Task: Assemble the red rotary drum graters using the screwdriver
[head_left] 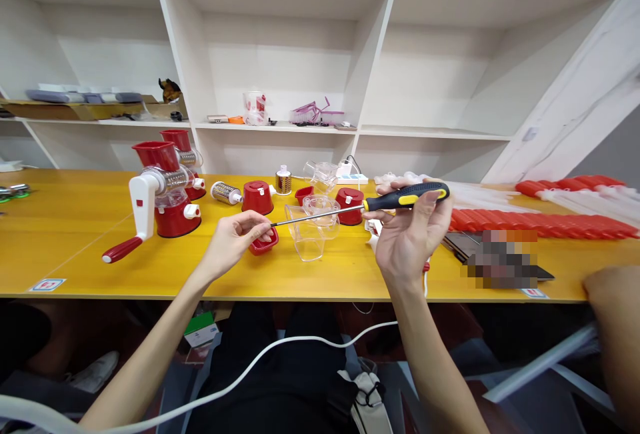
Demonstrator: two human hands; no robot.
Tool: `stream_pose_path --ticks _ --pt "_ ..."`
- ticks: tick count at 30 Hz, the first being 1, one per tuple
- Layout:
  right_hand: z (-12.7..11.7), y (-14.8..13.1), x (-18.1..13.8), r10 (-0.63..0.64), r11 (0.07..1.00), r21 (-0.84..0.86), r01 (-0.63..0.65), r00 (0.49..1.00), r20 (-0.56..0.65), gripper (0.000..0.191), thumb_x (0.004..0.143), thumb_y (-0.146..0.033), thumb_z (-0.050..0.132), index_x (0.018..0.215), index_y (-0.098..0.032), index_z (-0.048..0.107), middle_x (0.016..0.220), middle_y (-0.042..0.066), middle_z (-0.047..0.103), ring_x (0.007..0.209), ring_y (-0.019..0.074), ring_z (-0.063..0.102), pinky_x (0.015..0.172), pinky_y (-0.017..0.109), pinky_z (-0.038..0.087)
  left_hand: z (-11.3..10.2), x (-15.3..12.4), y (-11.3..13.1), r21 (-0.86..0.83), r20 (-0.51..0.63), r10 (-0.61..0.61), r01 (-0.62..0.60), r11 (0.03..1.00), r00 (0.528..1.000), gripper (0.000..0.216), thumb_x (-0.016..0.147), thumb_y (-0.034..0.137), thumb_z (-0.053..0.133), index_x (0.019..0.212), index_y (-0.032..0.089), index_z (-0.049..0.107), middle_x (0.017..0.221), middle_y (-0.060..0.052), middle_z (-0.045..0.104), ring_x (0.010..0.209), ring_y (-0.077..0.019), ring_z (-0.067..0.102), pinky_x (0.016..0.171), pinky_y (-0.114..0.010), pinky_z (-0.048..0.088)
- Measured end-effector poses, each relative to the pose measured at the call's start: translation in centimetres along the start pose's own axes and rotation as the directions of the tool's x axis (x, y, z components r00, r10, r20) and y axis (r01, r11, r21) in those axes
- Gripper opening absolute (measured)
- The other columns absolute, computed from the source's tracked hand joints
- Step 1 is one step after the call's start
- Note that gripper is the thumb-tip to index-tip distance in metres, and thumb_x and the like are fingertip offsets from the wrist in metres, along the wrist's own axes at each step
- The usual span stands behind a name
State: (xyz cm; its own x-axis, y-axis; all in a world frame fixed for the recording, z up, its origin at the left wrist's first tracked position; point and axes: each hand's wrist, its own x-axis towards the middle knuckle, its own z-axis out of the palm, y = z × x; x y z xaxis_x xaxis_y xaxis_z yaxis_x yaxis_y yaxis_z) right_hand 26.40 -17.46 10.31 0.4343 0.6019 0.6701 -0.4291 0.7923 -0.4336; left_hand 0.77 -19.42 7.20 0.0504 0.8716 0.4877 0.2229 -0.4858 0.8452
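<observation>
The screwdriver (380,203) is up in front of you, above the table (165,277), lying nearly level with its handle end a little higher. Your right hand (411,241) has its palm turned toward you, thumb pressed along the black-and-yellow handle, fingers curled behind it. Your left hand (233,239) pinches the tip of the shaft, thumb and finger closed together on it.

Just beyond your left fingers sits a small red cup (266,246). Beyond the shaft stands a clear plastic housing (309,247), with a red base (257,198) to its left and another red base (350,199) to its right. Farther left, a grater (173,215) stands assembled, its crank toward you. Red plastic bundles (543,223) lie well to your right, and a white cable (280,341) crosses above your lap.
</observation>
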Motion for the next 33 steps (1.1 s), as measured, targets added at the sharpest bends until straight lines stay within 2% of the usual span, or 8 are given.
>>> stream_pose_path --ticks 9,12,16,19,23,27,29,33 --pt "-0.3 -0.3 -0.2 -0.035 0.999 -0.031 0.039 0.990 0.136 0.034 0.092 -0.052 0.064 0.109 -0.029 0.045 0.105 0.000 0.066 0.092 0.0188 0.074 0.064 0.035 0.068 0.8 0.2 -0.4 -0.123 -0.036 -0.118 0.113 0.986 0.992 0.040 0.075 0.053 0.078 0.077 0.015 0.065 0.063 -0.003 0.070 0.055 -0.0136 0.065 0.057 -0.026 0.055" --pt "-0.5 0.0 -0.1 -0.032 0.995 -0.093 0.048 0.986 0.162 0.036 0.093 -0.055 0.061 0.110 -0.030 0.042 0.107 0.001 0.068 0.092 0.0210 0.076 0.067 0.038 0.067 1.1 0.2 -0.4 -0.143 -0.127 -0.098 0.079 0.986 0.987 0.040 0.074 0.052 0.079 0.079 0.015 0.066 0.066 -0.004 0.072 0.056 -0.0140 0.065 0.060 -0.028 0.057" --pt "-0.7 0.8 0.2 0.032 0.995 -0.096 -0.017 0.988 0.149 0.039 0.091 -0.056 0.064 0.108 -0.028 0.042 0.102 0.001 0.071 0.087 0.0212 0.077 0.068 0.039 0.066 1.2 -0.1 0.1 -0.115 -0.218 -0.020 -0.005 0.993 0.976 0.039 0.076 0.051 0.078 0.081 0.014 0.066 0.071 -0.006 0.074 0.060 -0.0163 0.069 0.064 -0.030 0.059" --pt "-0.9 1.4 0.5 0.070 0.996 -0.066 -0.064 0.993 0.098 0.041 0.089 -0.057 0.065 0.107 -0.027 0.043 0.101 0.001 0.071 0.086 0.0212 0.077 0.070 0.039 0.066 1.0 -0.3 0.7 -0.107 -0.197 0.031 -0.053 0.993 0.980 0.041 0.077 0.048 0.078 0.097 0.015 0.067 0.079 -0.007 0.076 0.069 -0.0200 0.074 0.072 -0.034 0.062" --pt "-1.3 2.0 1.0 0.073 0.997 -0.032 -0.071 0.994 0.079 0.041 0.089 -0.057 0.065 0.105 -0.027 0.042 0.099 0.001 0.071 0.084 0.0203 0.077 0.072 0.039 0.065 0.6 -0.3 0.9 -0.115 -0.101 0.047 -0.059 0.992 0.994 0.064 0.075 0.042 0.082 0.127 0.017 0.055 0.094 -0.009 0.077 0.082 -0.0226 0.076 0.082 -0.038 0.062" --pt "-1.8 2.5 1.3 0.064 0.998 -0.019 -0.063 0.997 0.053 0.040 0.089 -0.055 0.066 0.104 -0.026 0.043 0.099 0.000 0.071 0.083 0.0196 0.077 0.073 0.039 0.065 0.2 0.0 0.0 -0.042 -0.113 0.098 -0.103 0.994 0.989 0.066 0.075 0.041 0.082 0.130 0.020 0.051 0.108 -0.010 0.074 0.091 -0.0219 0.075 0.086 -0.037 0.060" --pt "-1.9 2.5 1.4 0.059 0.998 -0.020 -0.058 0.998 0.033 0.042 0.088 -0.056 0.066 0.104 -0.026 0.043 0.098 0.000 0.071 0.082 0.0202 0.077 0.072 0.039 0.065 0.5 0.2 -0.8 0.056 -0.137 0.153 -0.146 0.988 0.979 0.065 0.076 0.041 0.081 0.129 0.021 0.049 0.116 -0.011 0.071 0.104 -0.0234 0.072 0.095 -0.041 0.057" --pt "-2.0 1.7 2.5 0.002 0.999 -0.048 -0.003 1.000 -0.017 0.045 0.086 -0.058 0.067 0.103 -0.025 0.042 0.093 0.000 0.071 0.076 0.0214 0.077 0.066 0.038 0.065 2.3 0.8 -2.4 0.276 -0.085 0.143 -0.115 0.954 0.986 0.073 0.077 0.046 0.078 0.137 0.023 0.044 0.143 -0.017 0.055 0.135 -0.0310 0.052 0.115 -0.053 0.039"
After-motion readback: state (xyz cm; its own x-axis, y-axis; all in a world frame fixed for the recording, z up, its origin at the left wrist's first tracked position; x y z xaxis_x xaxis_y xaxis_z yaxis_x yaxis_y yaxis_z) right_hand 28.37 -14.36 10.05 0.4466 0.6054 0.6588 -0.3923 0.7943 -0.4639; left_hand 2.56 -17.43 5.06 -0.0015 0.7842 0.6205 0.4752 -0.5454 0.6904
